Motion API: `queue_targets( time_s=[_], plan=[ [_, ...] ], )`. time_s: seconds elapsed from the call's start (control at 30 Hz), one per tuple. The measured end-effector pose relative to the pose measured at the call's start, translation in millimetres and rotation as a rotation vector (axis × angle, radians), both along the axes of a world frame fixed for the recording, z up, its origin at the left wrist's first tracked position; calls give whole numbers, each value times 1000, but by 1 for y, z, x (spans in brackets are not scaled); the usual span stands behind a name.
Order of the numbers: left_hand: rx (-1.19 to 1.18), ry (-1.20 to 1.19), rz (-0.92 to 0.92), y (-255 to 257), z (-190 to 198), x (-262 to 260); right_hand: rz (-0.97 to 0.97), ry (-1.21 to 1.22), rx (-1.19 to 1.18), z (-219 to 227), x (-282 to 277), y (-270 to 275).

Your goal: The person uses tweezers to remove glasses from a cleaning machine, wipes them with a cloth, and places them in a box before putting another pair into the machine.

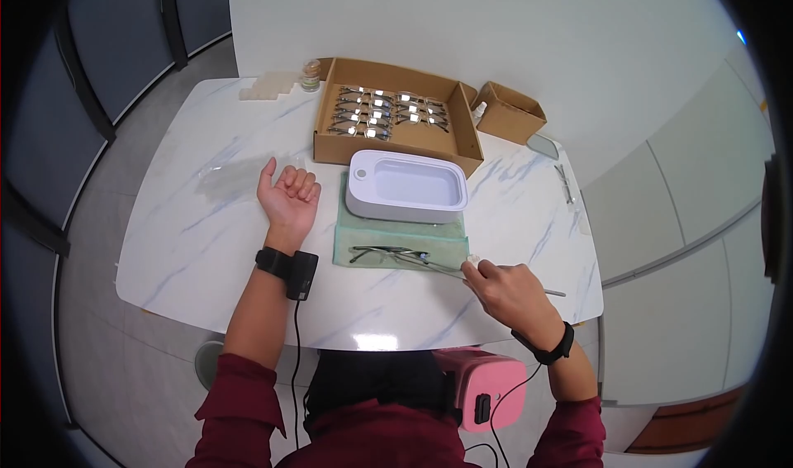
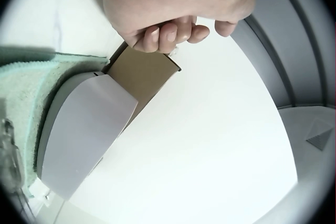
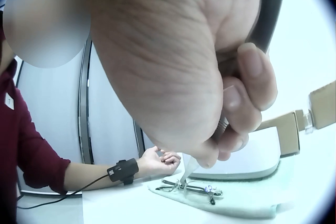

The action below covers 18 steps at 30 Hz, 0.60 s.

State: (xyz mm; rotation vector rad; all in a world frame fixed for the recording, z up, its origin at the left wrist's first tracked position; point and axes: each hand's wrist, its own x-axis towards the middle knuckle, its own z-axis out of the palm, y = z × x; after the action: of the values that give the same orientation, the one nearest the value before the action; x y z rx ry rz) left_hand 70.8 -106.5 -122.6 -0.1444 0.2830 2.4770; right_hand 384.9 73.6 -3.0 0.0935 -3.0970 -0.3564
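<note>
A pair of glasses (image 1: 390, 255) lies on a green cloth (image 1: 446, 261) in front of a white ultrasonic-style basin (image 1: 405, 212). My right hand (image 1: 514, 299) holds a thin grey rod (image 1: 555, 293) just right of the cloth. In the right wrist view, the fingers of my right hand (image 3: 239, 103) curl round the dark rod (image 3: 270, 11), and a pale tip (image 3: 190, 168) points down towards the glasses (image 3: 197, 188); contact cannot be told. Left of the cloth, my left hand (image 1: 289, 202) is held palm up, fingers loosely curled around nothing; it also shows in the left wrist view (image 2: 178, 3).
Behind the basin stands a cardboard tray (image 1: 396, 156) with several pairs of glasses. A small cardboard box (image 1: 510, 114), a jar (image 1: 311, 76) and clear plastic film (image 1: 235, 179) are on the marble-patterned table (image 1: 182, 245). Another pair of glasses (image 1: 565, 184) lies at the right edge.
</note>
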Motion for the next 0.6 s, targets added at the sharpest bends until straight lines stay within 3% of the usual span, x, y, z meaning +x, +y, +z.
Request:
queue_targets(
  time_s=[0.6],
  plan=[
    [0, 2, 0, -2, -2, 0, -93, 22, 14, 1, 24, 16]
  ],
)
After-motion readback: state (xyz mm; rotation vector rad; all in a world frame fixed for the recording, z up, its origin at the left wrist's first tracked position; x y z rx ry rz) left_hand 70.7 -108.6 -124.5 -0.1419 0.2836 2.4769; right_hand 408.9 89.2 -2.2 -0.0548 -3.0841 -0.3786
